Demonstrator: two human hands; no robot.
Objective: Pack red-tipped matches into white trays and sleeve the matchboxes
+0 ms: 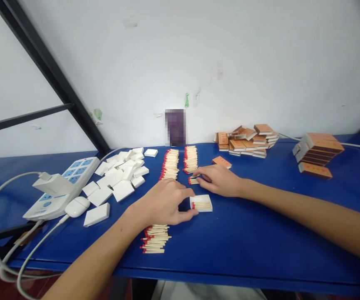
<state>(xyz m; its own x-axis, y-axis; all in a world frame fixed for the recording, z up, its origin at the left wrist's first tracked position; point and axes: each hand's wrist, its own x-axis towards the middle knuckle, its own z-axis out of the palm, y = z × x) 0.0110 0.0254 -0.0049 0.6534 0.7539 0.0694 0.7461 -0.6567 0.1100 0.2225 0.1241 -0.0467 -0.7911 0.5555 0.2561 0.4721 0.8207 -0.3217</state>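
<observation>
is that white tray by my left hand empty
Partly filled: red-tipped wooden matches lie inside the white cardboard tray, leaving bare space.

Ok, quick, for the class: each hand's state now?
Left hand: spread, thumb and forefinger at the white tray; grip unclear.
Right hand: partly curled at matches; whether holding any, unclear.

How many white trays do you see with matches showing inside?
1: the filled tray, on the blue table at the left hand. Others may be hidden, since the heaped white trays further left overlap.
</observation>
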